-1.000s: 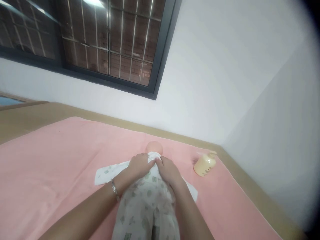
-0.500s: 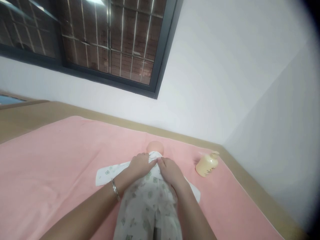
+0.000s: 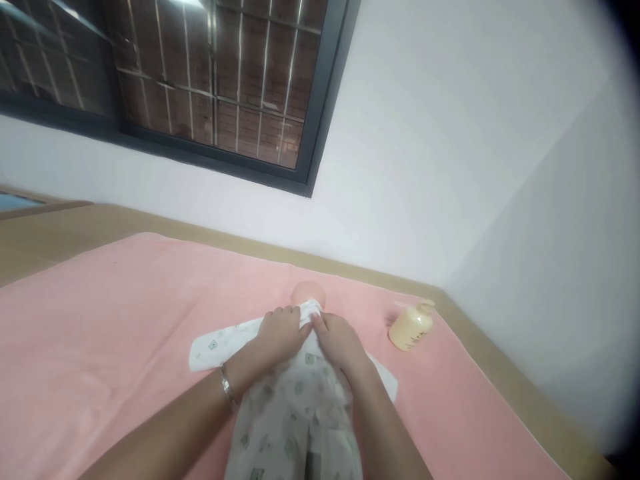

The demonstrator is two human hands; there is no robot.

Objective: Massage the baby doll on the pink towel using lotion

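Note:
A baby doll, its bald rounded head (image 3: pixel 309 292) showing at the far end, lies on a pink sheet in a white baby outfit (image 3: pixel 300 393) with small green prints. My left hand (image 3: pixel 283 330), a silver bracelet on its wrist, is closed on the cloth at the upper chest. Opposite it, my right hand (image 3: pixel 340 340) grips the same outfit just below the collar. Both thumbs meet near the middle of the neckline, and the other fingertips are partly hidden. The sleeves spread out to either side, partly covered by my forearms.
A yellow pump bottle (image 3: pixel 411 327) stands to the right on the pink sheet (image 3: pixel 125 320). Around the sheet runs a wooden edge (image 3: pixel 240 245), with a white wall (image 3: pixel 390 167) behind it. A dark-framed window (image 3: pixel 307 153) with bars is at the upper left.
The camera view has shifted very slightly. Both hands stay at the collar of the outfit with hardly any visible movement.

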